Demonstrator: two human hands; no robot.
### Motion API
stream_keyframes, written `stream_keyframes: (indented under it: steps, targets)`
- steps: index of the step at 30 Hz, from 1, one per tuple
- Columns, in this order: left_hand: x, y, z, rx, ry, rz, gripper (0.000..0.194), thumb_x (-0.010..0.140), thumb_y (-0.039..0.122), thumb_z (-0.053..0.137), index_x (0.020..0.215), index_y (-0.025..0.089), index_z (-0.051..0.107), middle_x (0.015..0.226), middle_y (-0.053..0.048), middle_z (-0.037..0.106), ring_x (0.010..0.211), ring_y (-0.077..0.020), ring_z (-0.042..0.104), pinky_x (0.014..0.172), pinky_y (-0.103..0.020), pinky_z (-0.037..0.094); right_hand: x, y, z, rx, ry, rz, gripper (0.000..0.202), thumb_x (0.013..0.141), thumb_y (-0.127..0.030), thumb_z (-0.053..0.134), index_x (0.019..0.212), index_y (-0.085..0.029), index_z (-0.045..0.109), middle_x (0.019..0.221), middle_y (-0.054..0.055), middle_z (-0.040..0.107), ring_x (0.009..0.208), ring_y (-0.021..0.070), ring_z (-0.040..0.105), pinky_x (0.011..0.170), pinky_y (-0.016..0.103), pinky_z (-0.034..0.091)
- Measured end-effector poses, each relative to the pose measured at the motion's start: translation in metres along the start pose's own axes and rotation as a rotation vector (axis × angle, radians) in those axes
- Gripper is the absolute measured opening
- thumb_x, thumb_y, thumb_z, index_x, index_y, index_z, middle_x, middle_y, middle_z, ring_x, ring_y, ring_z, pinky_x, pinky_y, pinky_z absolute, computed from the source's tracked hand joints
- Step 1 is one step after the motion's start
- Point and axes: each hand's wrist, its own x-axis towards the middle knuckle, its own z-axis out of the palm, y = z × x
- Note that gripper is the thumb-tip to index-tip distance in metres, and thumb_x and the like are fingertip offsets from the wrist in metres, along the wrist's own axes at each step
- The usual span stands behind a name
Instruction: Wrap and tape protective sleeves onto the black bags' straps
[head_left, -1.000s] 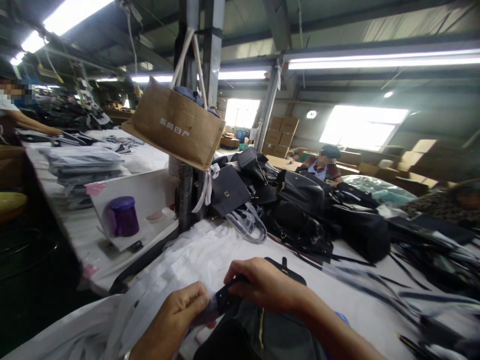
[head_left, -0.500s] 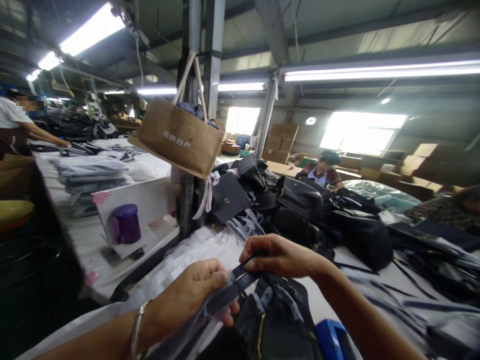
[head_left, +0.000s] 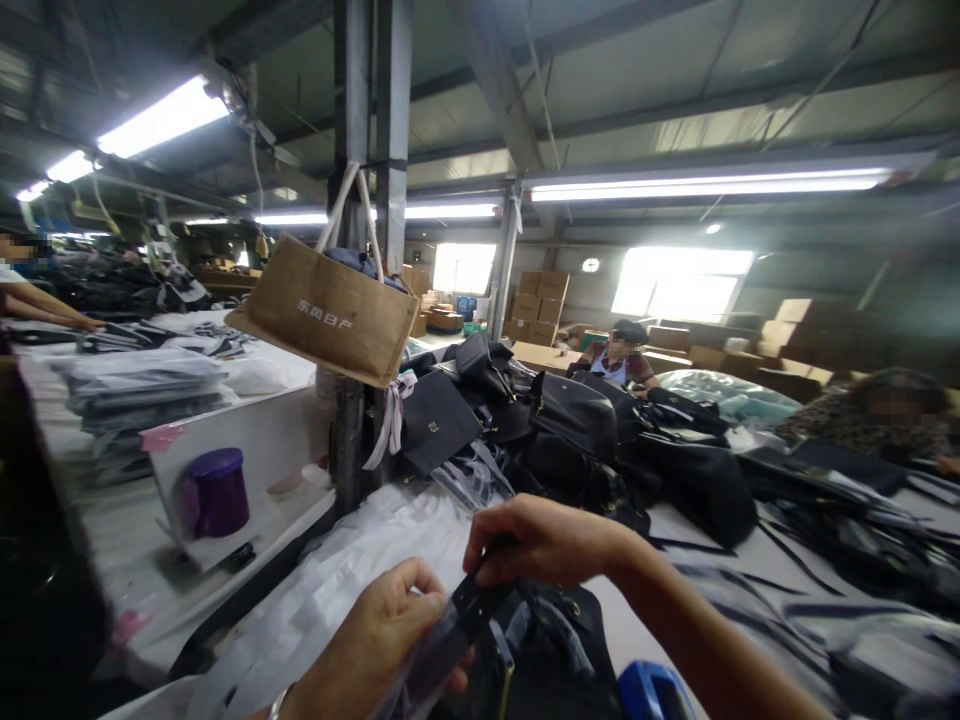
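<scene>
A dark strap (head_left: pixel 474 603) partly inside a clear plastic sleeve (head_left: pixel 420 660) runs between my two hands. My left hand (head_left: pixel 382 625) is closed round the sleeve, thumb on top. My right hand (head_left: pixel 536 540) pinches the upper end of the strap between thumb and fingers. Just below and behind them lies a black bag (head_left: pixel 555 650) with a gold zipper, partly hidden by my hands. To its right, a blue object (head_left: pixel 651 690) sits at the bottom edge, cut off by the frame.
White sheets (head_left: pixel 300 600) lie left of my hands. Black bags (head_left: pixel 577 410) are piled beyond. A tan bag (head_left: pixel 326 310) hangs from a metal post (head_left: pixel 351 430). A purple mug (head_left: pixel 217 490) stands left. People work at the far left and back right.
The view has shifted, so the background sits lower and further left. Both hands still hold the strap and sleeve, with more of the strap showing between them.
</scene>
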Motion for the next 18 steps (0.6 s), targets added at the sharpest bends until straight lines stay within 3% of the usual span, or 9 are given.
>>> stream_keyframes:
  steps: [6,10,13,18]
  targets:
    - [0.006,-0.005,0.0,-0.064,-0.048,0.003,0.029,0.084,0.046,0.058,0.08,0.02,0.045,0.068,-0.007,0.073,0.058,-0.0212,0.069,0.049,-0.022,0.04,-0.003,-0.004,0.003,-0.059,-0.022,0.011,0.029,0.083,-0.032,0.068,0.107,-0.016,0.068,0.087,0.001,0.072,0.074,0.0123,0.064,0.063,0.017,0.044]
    - [0.001,0.002,0.003,-0.016,0.022,0.107,0.032,0.083,0.049,0.061,0.078,0.02,0.048,0.053,0.005,0.054,0.043,-0.0088,0.045,0.044,-0.019,0.027,-0.002,-0.008,0.009,-0.117,0.008,0.008,0.028,0.084,-0.034,0.066,0.107,-0.018,0.067,0.082,-0.001,0.069,0.068,0.0106,0.059,0.059,0.017,0.04]
    - [-0.003,0.009,0.004,0.074,0.089,0.172,0.029,0.084,0.045,0.062,0.079,0.018,0.054,0.061,0.006,0.048,0.053,-0.008,0.042,0.05,-0.018,0.031,0.002,-0.017,0.016,-0.187,0.092,-0.033,0.028,0.084,-0.035,0.067,0.108,-0.019,0.064,0.079,-0.002,0.064,0.067,0.0102,0.055,0.058,0.018,0.036]
    - [-0.003,0.006,0.001,0.158,0.074,0.229,0.019,0.089,0.037,0.057,0.091,0.018,0.059,0.086,-0.001,0.062,0.082,-0.0163,0.055,0.074,-0.024,0.044,0.006,-0.026,0.029,-0.218,0.111,-0.065,0.022,0.086,-0.032,0.066,0.103,-0.021,0.06,0.079,-0.003,0.062,0.07,0.0106,0.054,0.058,0.018,0.033]
